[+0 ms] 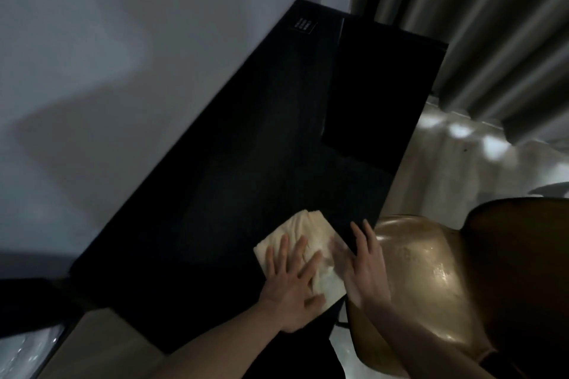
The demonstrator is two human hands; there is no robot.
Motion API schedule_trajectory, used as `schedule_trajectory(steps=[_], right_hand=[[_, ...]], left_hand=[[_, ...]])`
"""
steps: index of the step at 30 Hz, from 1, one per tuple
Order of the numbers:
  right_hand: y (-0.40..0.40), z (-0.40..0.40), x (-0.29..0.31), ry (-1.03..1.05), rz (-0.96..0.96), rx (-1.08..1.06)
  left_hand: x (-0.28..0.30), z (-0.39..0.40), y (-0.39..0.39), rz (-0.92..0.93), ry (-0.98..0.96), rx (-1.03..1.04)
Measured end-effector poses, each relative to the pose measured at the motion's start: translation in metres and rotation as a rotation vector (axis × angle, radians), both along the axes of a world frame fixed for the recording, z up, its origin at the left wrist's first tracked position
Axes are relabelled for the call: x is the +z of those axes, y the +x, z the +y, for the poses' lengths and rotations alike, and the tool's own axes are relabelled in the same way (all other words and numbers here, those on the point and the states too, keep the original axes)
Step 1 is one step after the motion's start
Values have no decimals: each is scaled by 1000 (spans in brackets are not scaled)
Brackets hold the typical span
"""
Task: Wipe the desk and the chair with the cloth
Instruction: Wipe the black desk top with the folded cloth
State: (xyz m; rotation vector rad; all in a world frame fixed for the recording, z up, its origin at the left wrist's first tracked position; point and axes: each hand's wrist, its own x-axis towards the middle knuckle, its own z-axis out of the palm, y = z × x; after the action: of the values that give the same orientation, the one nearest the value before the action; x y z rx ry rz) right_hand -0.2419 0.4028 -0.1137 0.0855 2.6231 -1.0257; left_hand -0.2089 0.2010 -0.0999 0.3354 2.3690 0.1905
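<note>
The folded cream cloth (303, 252) lies at the dark counter (246, 148) near edge, long axis running toward the wall. Left hand (292, 283) presses it, fingers spread; right hand (366, 268) flat alongside (slightly blurred), beside the tan chair (431, 271).

The table (231, 148) is plain black, with a glossier black panel (378, 86) set into it. The cloth (308, 224) is cream. The chair (431, 271) is shiny golden brown. Grey curtains (477, 24) hang beside a pale grey wall (123, 40).
</note>
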Motion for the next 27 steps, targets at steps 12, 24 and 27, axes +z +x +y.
schedule_trajectory(steps=[12, 24, 27], right_hand=[[30, -49, 21, 79, 58, 378], [37, -98, 1, 390, -78, 538], [56, -108, 1, 391, -78, 552]], left_hand=[[30, -162, 71, 203, -48, 740], [-10, -268, 130, -173, -46, 1131], [-2, -261, 121, -243, -30, 1147]])
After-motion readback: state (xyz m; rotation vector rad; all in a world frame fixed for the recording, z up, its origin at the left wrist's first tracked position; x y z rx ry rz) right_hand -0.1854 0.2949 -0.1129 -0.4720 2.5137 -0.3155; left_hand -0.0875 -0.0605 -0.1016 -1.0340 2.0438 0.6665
